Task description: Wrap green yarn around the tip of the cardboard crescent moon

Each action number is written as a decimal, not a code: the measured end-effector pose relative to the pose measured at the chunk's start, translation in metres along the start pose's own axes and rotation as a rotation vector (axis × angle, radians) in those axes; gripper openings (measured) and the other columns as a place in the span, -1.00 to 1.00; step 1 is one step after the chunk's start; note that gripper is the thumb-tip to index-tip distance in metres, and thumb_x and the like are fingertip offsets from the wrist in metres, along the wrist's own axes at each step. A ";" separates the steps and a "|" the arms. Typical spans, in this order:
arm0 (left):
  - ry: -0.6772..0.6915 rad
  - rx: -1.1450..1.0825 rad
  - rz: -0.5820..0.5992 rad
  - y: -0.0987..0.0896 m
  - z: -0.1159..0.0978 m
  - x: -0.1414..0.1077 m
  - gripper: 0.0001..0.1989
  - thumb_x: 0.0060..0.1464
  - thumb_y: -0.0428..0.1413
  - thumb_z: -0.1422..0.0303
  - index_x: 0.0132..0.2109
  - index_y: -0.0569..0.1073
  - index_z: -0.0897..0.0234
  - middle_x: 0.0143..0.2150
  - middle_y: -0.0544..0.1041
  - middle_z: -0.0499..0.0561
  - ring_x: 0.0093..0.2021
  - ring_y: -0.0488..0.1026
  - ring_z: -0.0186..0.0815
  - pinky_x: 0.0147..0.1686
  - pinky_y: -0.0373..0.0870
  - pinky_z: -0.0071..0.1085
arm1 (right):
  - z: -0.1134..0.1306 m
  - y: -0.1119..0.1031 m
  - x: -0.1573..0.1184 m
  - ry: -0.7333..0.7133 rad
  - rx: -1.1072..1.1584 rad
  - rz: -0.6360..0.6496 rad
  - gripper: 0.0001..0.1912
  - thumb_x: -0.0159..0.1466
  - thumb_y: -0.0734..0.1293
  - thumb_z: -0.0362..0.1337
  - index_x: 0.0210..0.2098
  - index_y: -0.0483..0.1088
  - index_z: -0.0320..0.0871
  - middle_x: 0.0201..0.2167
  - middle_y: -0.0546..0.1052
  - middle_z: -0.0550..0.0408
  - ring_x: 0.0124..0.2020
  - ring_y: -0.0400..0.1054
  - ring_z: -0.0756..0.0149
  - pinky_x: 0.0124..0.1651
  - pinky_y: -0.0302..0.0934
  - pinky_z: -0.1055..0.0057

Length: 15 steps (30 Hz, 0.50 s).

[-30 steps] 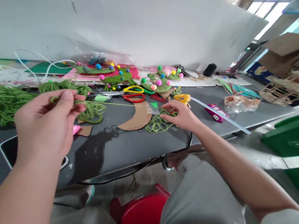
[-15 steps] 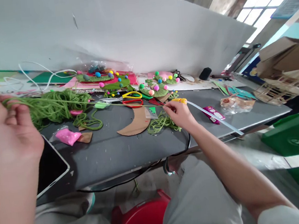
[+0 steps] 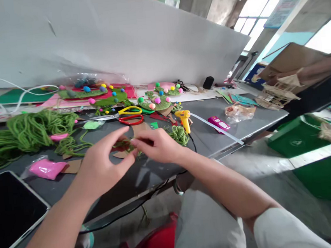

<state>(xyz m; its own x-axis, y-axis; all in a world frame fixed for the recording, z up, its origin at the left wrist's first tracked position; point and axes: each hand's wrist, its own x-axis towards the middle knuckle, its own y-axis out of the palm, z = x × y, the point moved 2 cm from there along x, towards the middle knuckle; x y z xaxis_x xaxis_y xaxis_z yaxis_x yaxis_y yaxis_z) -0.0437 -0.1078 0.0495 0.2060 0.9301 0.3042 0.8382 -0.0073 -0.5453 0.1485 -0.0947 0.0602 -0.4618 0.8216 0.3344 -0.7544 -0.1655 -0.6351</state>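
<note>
My right hand (image 3: 157,145) pinches green yarn (image 3: 123,143) in front of the cardboard crescent (image 3: 140,129). Close by on the left, my left hand (image 3: 105,163) curves round the same yarn, its thumb and forefinger apart; its other fingers are hidden. A large heap of green yarn (image 3: 41,128) lies to the left, and a smaller coil (image 3: 180,135) lies just past my right hand. Behind the hands are yellow-handled scissors (image 3: 129,110) and red-handled scissors (image 3: 131,120). A yellow glue gun (image 3: 184,119) stands to the right with a long translucent stick in it.
A tablet (image 3: 13,212) and a pink packet (image 3: 47,169) lie at left. Green pieces with coloured pompoms (image 3: 157,100) line the back. At right are a purple packet (image 3: 218,125), a stick model house (image 3: 278,93) and a green bin (image 3: 294,137).
My left hand has come from the far left to meet my right hand, which moved left. The stretched strand between them is now gathered close. The view has turned right.
</note>
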 end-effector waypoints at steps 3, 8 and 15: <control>0.088 0.188 0.099 0.018 0.002 -0.001 -0.68 0.02 0.10 0.28 -0.08 0.57 0.26 -0.18 0.65 0.09 -0.26 0.58 -0.12 -0.23 0.48 -0.29 | 0.008 0.014 -0.001 -0.033 -0.151 0.107 -0.71 0.43 0.26 -0.15 -0.36 0.45 -0.16 -0.49 0.40 0.18 -0.45 0.16 0.44 -0.34 0.02 0.44; 0.050 0.262 0.105 0.007 0.009 0.001 -0.73 0.11 0.01 0.34 -0.18 0.60 0.20 -0.15 0.69 0.04 -0.16 0.62 -0.11 -0.17 0.45 -0.33 | 0.011 0.018 -0.005 -0.028 -0.165 0.084 -0.72 0.45 0.25 -0.15 -0.16 0.58 -0.11 -0.40 0.53 0.12 -0.42 0.24 0.41 -0.31 0.05 0.44; -0.221 0.193 -0.274 -0.034 0.026 0.004 -0.67 0.06 0.13 0.21 -0.10 0.68 0.20 -0.30 0.68 0.03 -0.33 0.60 -0.15 -0.29 0.44 -0.30 | -0.009 0.015 -0.003 0.023 -0.033 -0.044 -0.68 0.42 0.30 -0.09 -0.13 0.60 -0.18 -0.49 0.48 0.17 -0.49 0.18 0.46 -0.35 0.06 0.46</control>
<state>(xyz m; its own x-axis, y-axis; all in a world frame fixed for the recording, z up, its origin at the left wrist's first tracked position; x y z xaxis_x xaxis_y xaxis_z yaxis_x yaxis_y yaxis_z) -0.0841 -0.0945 0.0486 -0.1431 0.9447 0.2950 0.7325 0.3016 -0.6104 0.1430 -0.0949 0.0429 -0.4173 0.8401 0.3466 -0.7580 -0.1114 -0.6426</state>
